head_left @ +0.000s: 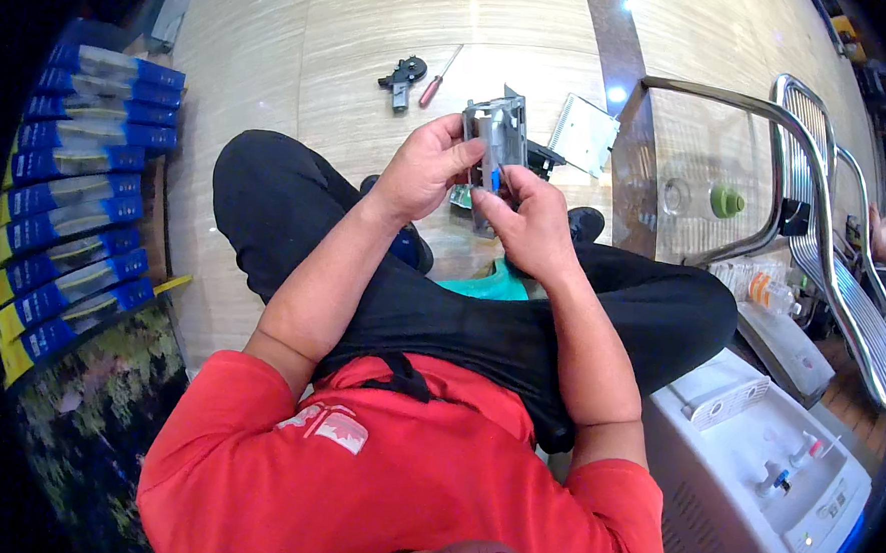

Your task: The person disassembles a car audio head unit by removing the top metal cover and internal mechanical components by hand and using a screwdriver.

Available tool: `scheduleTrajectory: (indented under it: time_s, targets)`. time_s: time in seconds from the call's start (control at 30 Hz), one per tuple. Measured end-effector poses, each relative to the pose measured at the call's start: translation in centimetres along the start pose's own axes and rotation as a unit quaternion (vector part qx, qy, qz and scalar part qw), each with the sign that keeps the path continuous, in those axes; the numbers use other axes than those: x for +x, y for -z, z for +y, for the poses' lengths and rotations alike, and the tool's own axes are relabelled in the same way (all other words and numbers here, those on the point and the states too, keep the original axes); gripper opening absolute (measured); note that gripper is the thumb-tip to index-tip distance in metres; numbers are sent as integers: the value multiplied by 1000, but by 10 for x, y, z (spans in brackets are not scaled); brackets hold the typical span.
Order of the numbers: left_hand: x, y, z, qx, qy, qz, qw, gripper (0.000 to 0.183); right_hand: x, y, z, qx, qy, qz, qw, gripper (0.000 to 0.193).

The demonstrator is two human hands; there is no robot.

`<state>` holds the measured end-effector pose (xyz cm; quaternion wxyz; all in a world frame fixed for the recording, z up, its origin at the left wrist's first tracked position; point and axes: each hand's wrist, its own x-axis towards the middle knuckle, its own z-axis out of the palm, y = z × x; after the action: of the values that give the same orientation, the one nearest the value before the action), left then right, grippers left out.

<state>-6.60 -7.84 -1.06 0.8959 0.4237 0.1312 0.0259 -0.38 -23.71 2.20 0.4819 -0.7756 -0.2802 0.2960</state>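
Grey housing (501, 127) is in both your hands, out at 12 o'clock just past your bent knees. Left hand (431, 166): fingers curled round its 9 o'clock side, thumb across the near face. Right hand (532, 219): partly closed on the lower end at about 5 o'clock, thumb against it. Neither is spread wide; the far fingers are hidden.

Clock from the housing, on the tiled floor (376, 18): red-handled screwdriver (430, 93) at 10–11, black part (403, 79) just beside it at 10, white panel (583, 134) at 3. Green board (461, 195) at 7, against the lower end. Turquoise item (485, 284) at 6, by your legs.

Room: stacked blue boxes (77, 192) around 9, chrome-framed chair (813, 186) past 3, white water dispenser (732, 502) between 4 and 5.
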Motion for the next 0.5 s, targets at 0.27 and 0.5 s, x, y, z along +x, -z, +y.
scheduleTrajectory:
  time_s: [0.27,0.5]
  targets:
    - [0,17,13,16,2,27,999,21,6,26,8,88,-16,53,995,11]
    - [3,32,28,36,-53,161,985,14,14,76,22,20,-103,113,988,22]
